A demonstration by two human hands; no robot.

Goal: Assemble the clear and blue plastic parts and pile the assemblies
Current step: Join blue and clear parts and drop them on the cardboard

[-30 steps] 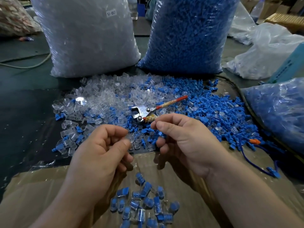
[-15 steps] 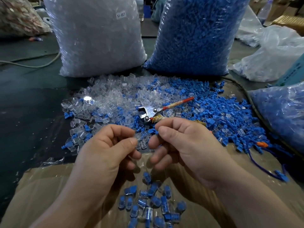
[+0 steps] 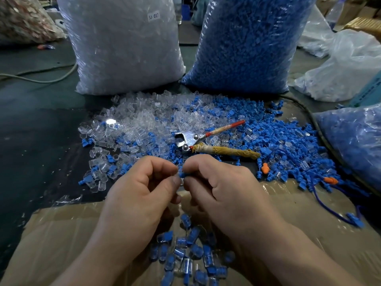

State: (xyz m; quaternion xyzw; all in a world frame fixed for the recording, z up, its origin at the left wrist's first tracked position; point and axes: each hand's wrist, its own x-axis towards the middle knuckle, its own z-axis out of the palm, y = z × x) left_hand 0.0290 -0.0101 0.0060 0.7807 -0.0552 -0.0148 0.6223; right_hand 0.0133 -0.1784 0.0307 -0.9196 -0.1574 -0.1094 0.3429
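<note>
Clear plastic parts fill the tall bag point(image 3: 123, 48) standing at the back left, and a second bag point(image 3: 243, 44) beside it is packed with blue ones; a third bag of bluish pieces point(image 3: 354, 141) slumps at the right edge. In front of them lies a wide loose heap on the dark table, clear parts point(image 3: 144, 124) mostly to the left and blue parts point(image 3: 278, 141) to the right, mixing in the middle. A sheet of taped cardboard point(image 3: 61, 234) covers the near side. Over its far edge the left hand point(image 3: 140, 195) and right hand point(image 3: 224, 190) meet, fingers curled, thumbs and forefingers pinching one small blue piece point(image 3: 181, 174) between them; whether a clear shell is on it I can't tell. Metal pliers point(image 3: 189, 139) rest on the heap just beyond the knuckles. The pile of assemblies point(image 3: 185, 250) sits on the cardboard below the wrists.
</note>
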